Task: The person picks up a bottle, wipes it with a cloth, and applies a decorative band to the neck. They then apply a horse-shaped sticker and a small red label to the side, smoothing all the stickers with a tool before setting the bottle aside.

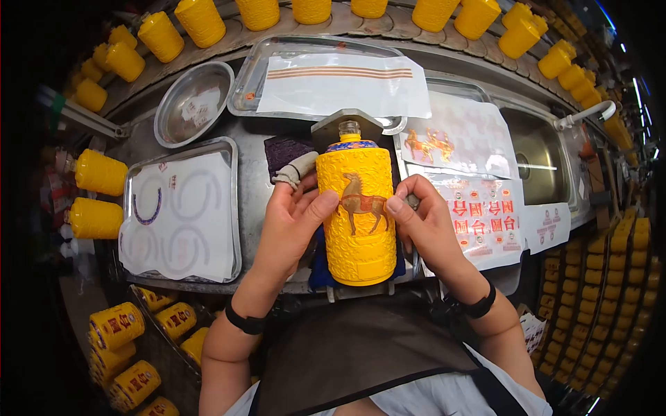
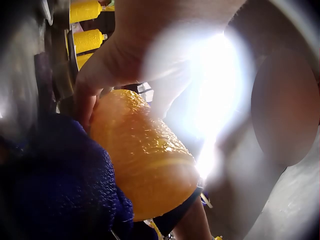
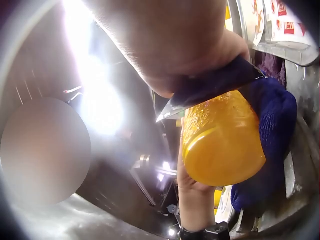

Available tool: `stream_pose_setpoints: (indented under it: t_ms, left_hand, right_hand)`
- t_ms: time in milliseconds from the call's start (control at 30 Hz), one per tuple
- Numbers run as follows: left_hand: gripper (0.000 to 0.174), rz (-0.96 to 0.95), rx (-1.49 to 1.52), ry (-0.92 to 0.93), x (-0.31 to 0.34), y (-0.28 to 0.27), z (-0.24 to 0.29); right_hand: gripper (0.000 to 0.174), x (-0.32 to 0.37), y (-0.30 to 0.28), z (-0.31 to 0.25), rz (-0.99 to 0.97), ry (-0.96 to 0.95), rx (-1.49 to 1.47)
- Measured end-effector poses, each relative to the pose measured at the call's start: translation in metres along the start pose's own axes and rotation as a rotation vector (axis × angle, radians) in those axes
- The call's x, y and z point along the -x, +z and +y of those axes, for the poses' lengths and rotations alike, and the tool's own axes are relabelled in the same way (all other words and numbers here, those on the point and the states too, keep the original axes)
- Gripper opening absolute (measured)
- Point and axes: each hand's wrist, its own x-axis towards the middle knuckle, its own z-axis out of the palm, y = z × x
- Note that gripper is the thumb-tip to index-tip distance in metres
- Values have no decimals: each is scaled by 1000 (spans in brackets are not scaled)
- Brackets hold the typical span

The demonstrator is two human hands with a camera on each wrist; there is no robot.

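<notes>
A yellow embossed bottle [image 1: 357, 256] with a clear glass neck lies on a stand in front of the person, its base towards them. On its face is a brown horse decal [image 1: 362, 202] with a red saddle. My left hand [image 1: 295, 215] holds the bottle's left side, thumb on the decal's left edge; grey cloth covers some fingertips. My right hand [image 1: 430, 222] has its thumb at the decal's right edge, fingers curled. In the right wrist view a dark flat blade-like piece [image 3: 215, 85] with a pointed tip sits under that palm. Blue towel [image 3: 277, 120] lies beneath the bottle.
A tray [image 1: 236, 208] with ring-shaped decal sheets stands left, a metal bowl [image 1: 163, 104] behind it. Printed decal sheets [image 1: 485, 215] lie right, beside a sink [image 1: 531, 149]. A dark purple cloth [image 1: 281, 151] is near the left fingers. Yellow bottles [image 1: 260, 10] line the conveyor behind.
</notes>
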Motion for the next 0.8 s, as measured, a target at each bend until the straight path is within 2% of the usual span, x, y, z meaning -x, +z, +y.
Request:
stream_pose_setpoints:
  t_ms: [200,800]
  left_hand:
    - [77,-48,-68,65,2,-3,-3]
    - [81,-37,-52,31,3,-2,-2]
  right_hand:
    - [26,-3,-1,5,7,-7,30]
    - [31,-3,-2,10,48,10,106]
